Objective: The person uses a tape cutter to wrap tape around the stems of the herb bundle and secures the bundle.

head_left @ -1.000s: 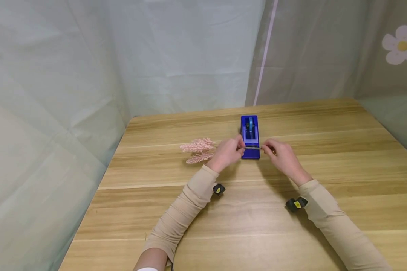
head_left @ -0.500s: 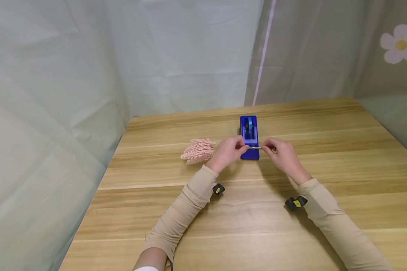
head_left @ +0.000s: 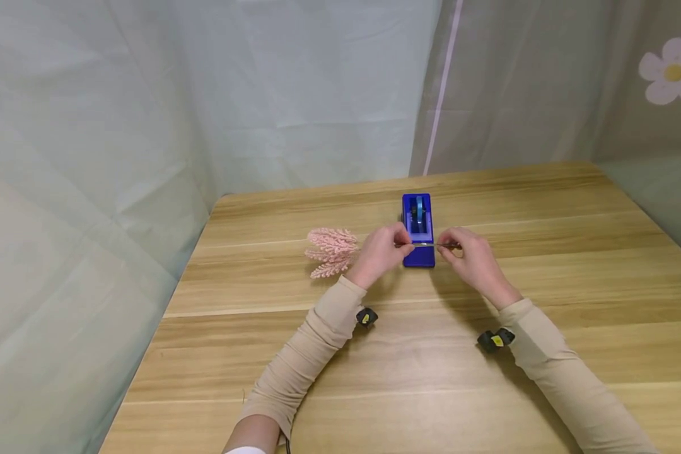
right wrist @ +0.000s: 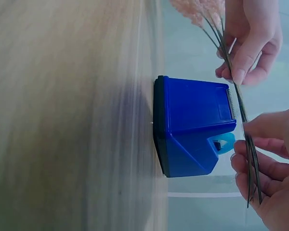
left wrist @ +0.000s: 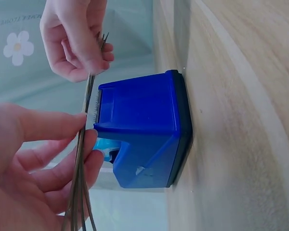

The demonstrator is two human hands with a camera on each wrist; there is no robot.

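A bunch of thin green stems [head_left: 428,244] with pink flower sprigs [head_left: 331,252] on its left end lies stretched across the front cutter end of a blue tape dispenser [head_left: 418,221]. My left hand [head_left: 401,248] pinches the stems just left of the dispenser. My right hand [head_left: 444,250] pinches their bare ends just right of it. In the left wrist view the stems [left wrist: 85,139] run past the serrated blade of the dispenser [left wrist: 144,130]. The right wrist view shows the same stems [right wrist: 238,103] beside the dispenser [right wrist: 192,127], and the sprigs [right wrist: 202,7].
The wooden table [head_left: 420,353] stands in a corner of pale draped cloth [head_left: 119,126]; a white flower print [head_left: 672,79] is at the upper right. The table's left edge is near the sprigs. Small black-and-yellow wrist cameras [head_left: 366,317] sit at both sleeves.
The pink sprigs have turned and fanned out differently, as the stems rolled between the fingers. Both hands stay at the dispenser's front, holding the stems.
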